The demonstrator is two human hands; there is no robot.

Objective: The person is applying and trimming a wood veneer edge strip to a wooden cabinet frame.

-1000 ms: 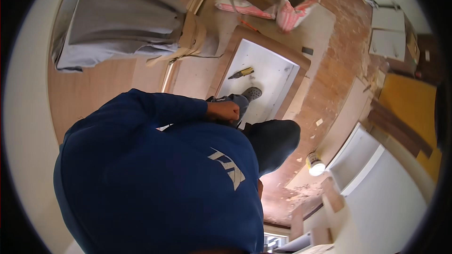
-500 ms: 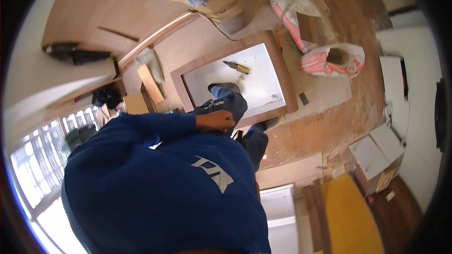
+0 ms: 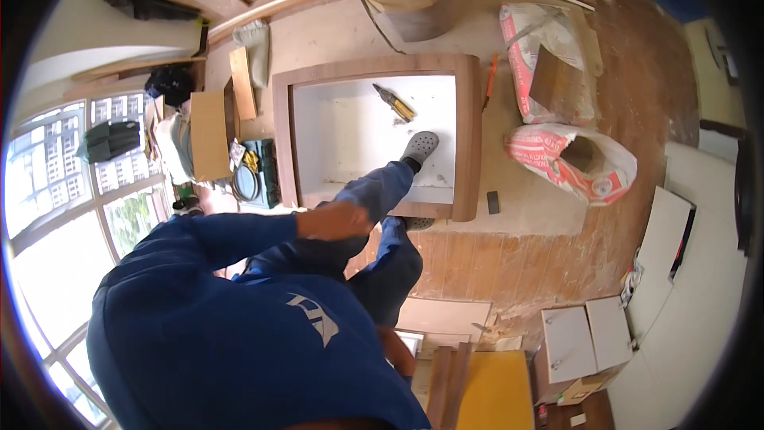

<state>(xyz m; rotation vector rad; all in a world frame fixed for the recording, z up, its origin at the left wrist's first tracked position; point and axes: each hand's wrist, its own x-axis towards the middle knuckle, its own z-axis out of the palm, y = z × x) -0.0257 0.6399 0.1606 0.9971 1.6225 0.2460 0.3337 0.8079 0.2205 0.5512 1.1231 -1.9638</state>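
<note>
My left hand [image 3: 333, 220] is held in front of my body, over my raised leg, and touches no tool or box. It is smeared by motion, so its fingers cannot be made out. Of my right hand [image 3: 398, 353] only a bit of skin shows beside my torso; the fingers are hidden. Below lies a shallow brown wood-framed box [image 3: 468, 135] with a white inside. One foot in a grey clog [image 3: 422, 146] stands in it, the other just outside its near edge. A pliers-like tool with yellow and black handles [image 3: 395, 103] lies inside, among small debris.
Right of the box are an orange-handled tool [image 3: 491, 78], a dark block [image 3: 493, 202] and two red-and-white sacks [image 3: 573, 161]. A cylindrical container [image 3: 422, 4] stands beyond. Boards [image 3: 210, 137] and a dark green case [image 3: 260, 171] are at left, a white-topped cabinet [image 3: 569, 346] at lower right.
My view has turned, and the box now sits squarer in it. My foot in the box has moved toward its right side. My left hand has shifted left, and part of my right hand now shows.
</note>
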